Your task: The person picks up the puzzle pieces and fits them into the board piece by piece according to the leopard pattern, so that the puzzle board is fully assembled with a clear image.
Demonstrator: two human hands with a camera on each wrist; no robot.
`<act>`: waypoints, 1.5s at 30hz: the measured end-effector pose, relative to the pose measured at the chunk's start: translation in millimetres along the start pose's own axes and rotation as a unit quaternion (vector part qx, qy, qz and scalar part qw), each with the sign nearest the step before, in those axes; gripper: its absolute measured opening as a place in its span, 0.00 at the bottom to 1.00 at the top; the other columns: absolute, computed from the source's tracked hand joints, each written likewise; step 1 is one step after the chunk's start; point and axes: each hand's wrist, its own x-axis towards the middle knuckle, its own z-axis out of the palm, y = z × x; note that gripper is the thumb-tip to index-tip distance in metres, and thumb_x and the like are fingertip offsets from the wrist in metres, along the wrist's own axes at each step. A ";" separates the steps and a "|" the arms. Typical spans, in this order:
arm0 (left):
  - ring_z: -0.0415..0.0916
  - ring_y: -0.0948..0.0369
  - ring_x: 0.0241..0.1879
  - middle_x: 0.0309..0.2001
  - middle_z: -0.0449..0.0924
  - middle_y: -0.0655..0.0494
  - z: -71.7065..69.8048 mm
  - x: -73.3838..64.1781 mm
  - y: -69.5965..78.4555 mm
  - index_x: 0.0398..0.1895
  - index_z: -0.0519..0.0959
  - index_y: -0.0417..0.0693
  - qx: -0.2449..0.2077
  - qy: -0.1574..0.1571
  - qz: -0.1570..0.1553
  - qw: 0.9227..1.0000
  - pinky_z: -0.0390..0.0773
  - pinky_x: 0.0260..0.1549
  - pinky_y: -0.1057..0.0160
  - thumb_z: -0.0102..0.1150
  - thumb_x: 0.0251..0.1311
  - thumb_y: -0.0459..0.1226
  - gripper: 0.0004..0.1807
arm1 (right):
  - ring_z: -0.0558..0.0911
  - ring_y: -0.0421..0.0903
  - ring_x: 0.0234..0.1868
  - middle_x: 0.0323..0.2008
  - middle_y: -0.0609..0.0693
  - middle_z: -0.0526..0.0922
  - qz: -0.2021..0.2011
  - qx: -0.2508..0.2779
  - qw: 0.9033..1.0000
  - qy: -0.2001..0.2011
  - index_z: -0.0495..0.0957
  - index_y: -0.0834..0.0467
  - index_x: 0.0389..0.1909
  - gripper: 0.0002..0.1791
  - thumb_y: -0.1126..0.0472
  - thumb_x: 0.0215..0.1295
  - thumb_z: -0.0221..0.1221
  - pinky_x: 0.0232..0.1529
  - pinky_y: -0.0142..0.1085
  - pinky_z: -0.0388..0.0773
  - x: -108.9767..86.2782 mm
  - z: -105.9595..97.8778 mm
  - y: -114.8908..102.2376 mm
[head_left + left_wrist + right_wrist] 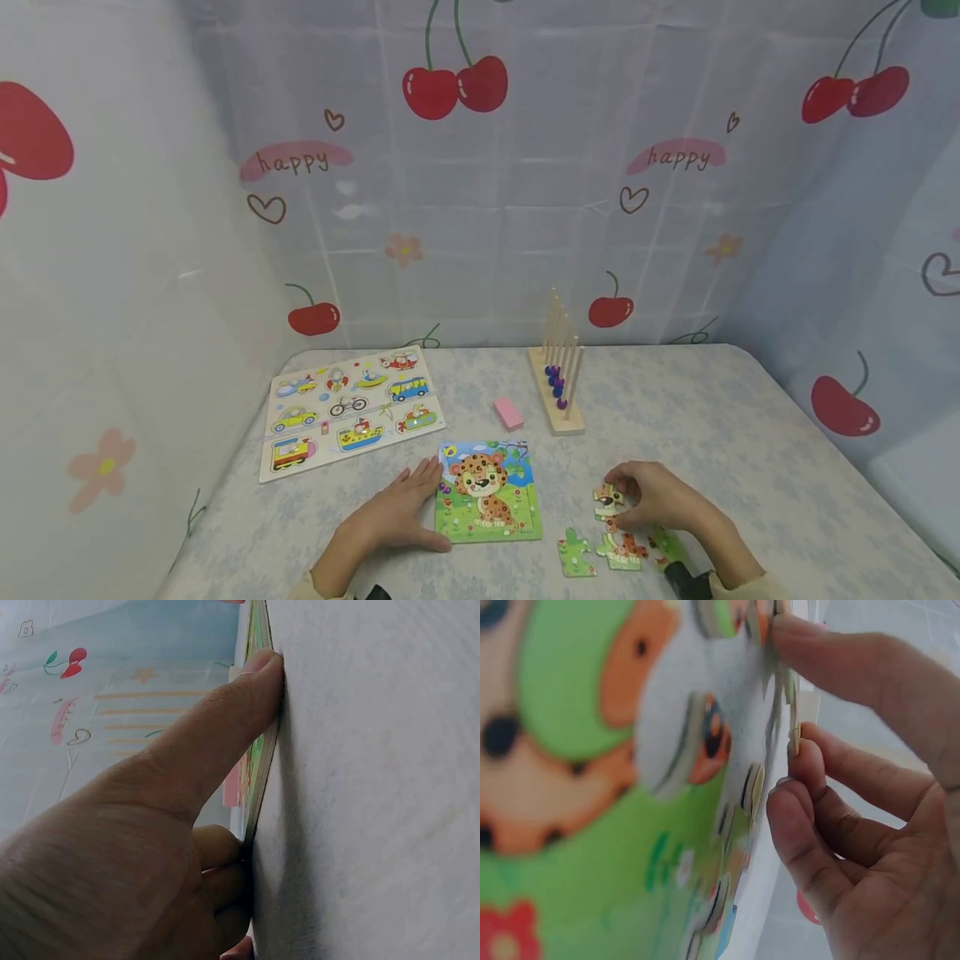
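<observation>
A square leopard jigsaw puzzle [489, 493] lies flat on the table. My left hand [396, 510] rests at its left side, fingers along the edge and thumb by the lower corner; in the left wrist view the straight thumb [240, 694] lies against the board's edge. To the right, my right hand [663, 497] pinches a jigsaw piece [604, 503] with part of the leopard's face. Just below it are leopard-body pieces [626, 552], a green corner piece [576, 555] and green pieces [666, 546] partly hidden by the right wrist. Loose pieces loom large in the right wrist view.
A vehicle peg puzzle board [352, 408] lies at the back left. A pink block [508, 413] sits behind the leopard puzzle. Further right stands a wooden rack [566, 423] with upright pegs and several purple and blue beads. A cherry-print curtain [480, 192] surrounds the table.
</observation>
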 end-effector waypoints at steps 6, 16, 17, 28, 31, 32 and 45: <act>0.43 0.50 0.78 0.78 0.48 0.45 0.0 -0.4 0.4 0.76 0.52 0.39 0.004 0.001 0.000 1.000 0.47 0.76 0.43 0.66 0.42 0.67 0.64 | 0.72 0.38 0.30 0.34 0.45 0.79 -0.021 -0.014 1.000 0.011 0.82 0.59 0.48 0.28 0.52 0.45 0.75 0.27 0.30 0.73 -1.1 -3.3 0.1; 0.43 0.49 0.78 0.78 0.47 0.45 1.0 -0.1 -0.9 0.76 0.52 0.40 -0.001 -0.001 -0.001 1.000 0.47 0.76 0.43 0.66 0.42 0.67 0.64 | 0.75 0.35 0.33 0.36 0.44 0.80 -0.044 -0.024 0.998 0.027 0.82 0.59 0.50 0.29 0.49 0.47 0.74 0.31 0.29 0.77 -0.6 -8.9 -6.1; 0.43 0.49 0.78 0.78 0.47 0.46 1.3 0.2 -1.1 0.76 0.52 0.40 -0.001 -0.001 0.000 1.000 0.47 0.76 0.43 0.66 0.42 0.67 0.64 | 0.75 0.36 0.34 0.36 0.44 0.80 -0.042 -0.022 0.999 0.025 0.82 0.59 0.50 0.30 0.49 0.47 0.74 0.31 0.29 0.77 -0.5 -8.9 -6.5; 0.44 0.49 0.78 0.78 0.48 0.45 1.9 0.9 -1.9 0.76 0.52 0.39 0.004 0.003 0.002 1.000 0.48 0.76 0.43 0.67 0.42 0.67 0.64 | 0.75 0.35 0.34 0.36 0.41 0.80 -0.063 -0.057 0.995 0.045 0.82 0.59 0.52 0.30 0.49 0.48 0.74 0.32 0.30 0.78 11.3 -3.4 -18.4; 0.44 0.49 0.78 0.78 0.48 0.45 1.2 0.6 -1.3 0.76 0.52 0.39 0.002 0.002 0.001 1.000 0.48 0.76 0.43 0.67 0.42 0.67 0.64 | 0.75 0.37 0.34 0.34 0.41 0.79 -0.070 -0.062 0.994 0.052 0.82 0.59 0.52 0.30 0.49 0.47 0.74 0.32 0.29 0.76 17.6 -0.7 -26.2; 0.44 0.49 0.78 0.78 0.48 0.45 1.0 0.5 -1.2 0.76 0.52 0.39 0.002 0.001 0.001 1.000 0.48 0.76 0.43 0.67 0.43 0.67 0.64 | 0.75 0.37 0.34 0.34 0.40 0.78 -0.073 -0.062 0.994 0.053 0.82 0.58 0.52 0.30 0.49 0.47 0.74 0.32 0.29 0.76 19.7 0.3 -29.1; 0.43 0.49 0.78 0.78 0.47 0.45 -0.3 -0.4 -0.3 0.76 0.52 0.40 0.001 -0.001 0.001 1.000 0.47 0.76 0.43 0.66 0.43 0.67 0.64 | 0.75 0.40 0.34 0.35 0.42 0.80 -0.154 -0.065 0.985 0.044 0.82 0.59 0.51 0.28 0.51 0.48 0.74 0.33 0.29 0.75 52.8 15.7 -69.8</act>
